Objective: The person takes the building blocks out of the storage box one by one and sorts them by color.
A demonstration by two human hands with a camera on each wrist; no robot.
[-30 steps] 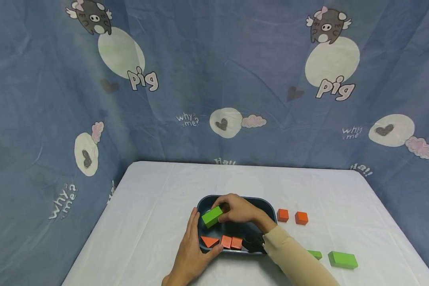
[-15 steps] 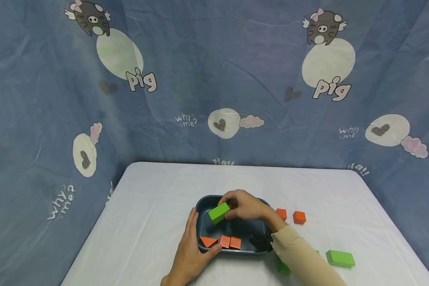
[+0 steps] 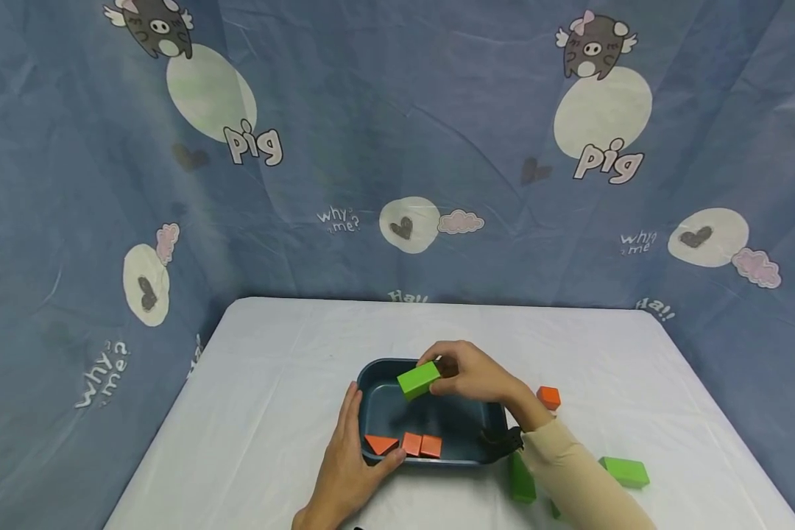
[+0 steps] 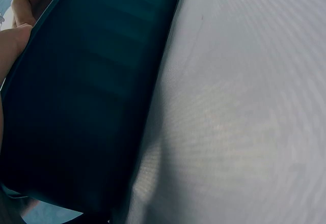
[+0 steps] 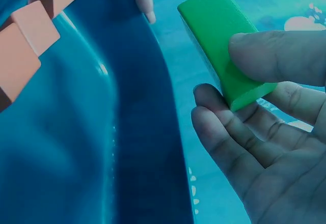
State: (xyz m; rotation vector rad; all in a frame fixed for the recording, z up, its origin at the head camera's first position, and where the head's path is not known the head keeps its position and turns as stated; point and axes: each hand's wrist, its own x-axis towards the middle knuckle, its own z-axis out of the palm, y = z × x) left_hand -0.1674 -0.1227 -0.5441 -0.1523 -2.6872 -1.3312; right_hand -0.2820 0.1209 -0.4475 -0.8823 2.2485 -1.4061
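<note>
A dark blue rectangular tray (image 3: 457, 462) stands on the white table. My left hand (image 3: 347, 460) rests against its near left corner, straight fingers along the left side and thumb at the near rim; in the left wrist view the thumb (image 4: 12, 43) touches the rim. My right hand (image 3: 473, 374) pinches a green rectangular block (image 3: 417, 380) over the far part of the tray. In the right wrist view the thumb lies on top of the green block (image 5: 219, 40), with fingers beneath. Inside the tray, an orange triangular block (image 3: 380, 444) and two orange cubes (image 3: 430, 446) lie along the near wall.
Right of the tray, an orange cube (image 3: 548, 397) sits on the table (image 3: 291, 368). Green blocks lie nearer, one upright-looking (image 3: 522, 478) beside the tray's corner and another (image 3: 626, 472) farther right. The right sleeve (image 3: 583, 475) partly hides a green piece. A patterned blue curtain (image 3: 344, 147) hangs behind.
My right hand has lifted the green block and moved it right and away over the tray. My left hand stays at the tray's corner. The head view has shifted slightly.
</note>
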